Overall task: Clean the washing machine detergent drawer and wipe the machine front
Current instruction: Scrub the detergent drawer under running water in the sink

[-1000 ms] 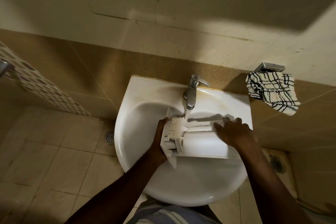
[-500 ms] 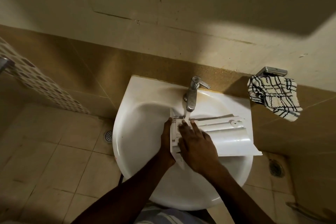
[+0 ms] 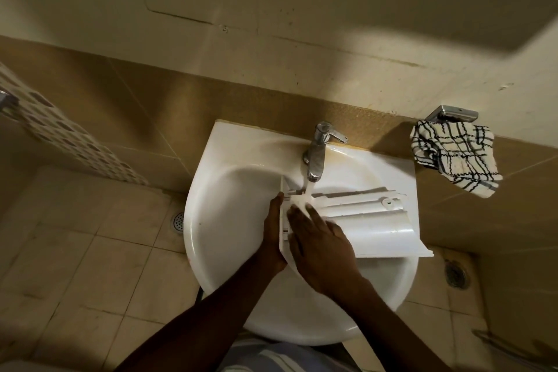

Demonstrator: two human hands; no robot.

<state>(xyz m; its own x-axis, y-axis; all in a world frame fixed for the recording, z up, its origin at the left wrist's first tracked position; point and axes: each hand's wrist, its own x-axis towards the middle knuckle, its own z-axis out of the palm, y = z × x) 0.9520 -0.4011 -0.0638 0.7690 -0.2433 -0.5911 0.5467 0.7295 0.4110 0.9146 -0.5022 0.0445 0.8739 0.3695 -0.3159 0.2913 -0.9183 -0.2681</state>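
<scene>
The white detergent drawer [image 3: 374,226] lies across the white sink [image 3: 229,208], its right end sticking out over the rim. Water runs from the chrome tap [image 3: 318,154] onto the drawer's left end. My left hand [image 3: 273,235] grips that left end from the side. My right hand [image 3: 320,241] lies flat on top of the drawer's left part, fingers straight and reaching into the water stream. The compartments under my right hand are hidden.
A black-and-white checked cloth [image 3: 453,157] hangs from a chrome wall holder [image 3: 453,114] to the right of the sink. Floor drains sit at the left [image 3: 178,222] and right [image 3: 456,275]. Beige tiles cover the floor and lower wall.
My right hand moved from the drawer's right end to its left end under the water stream. The drawer's right end now shows. My left hand kept its hold.
</scene>
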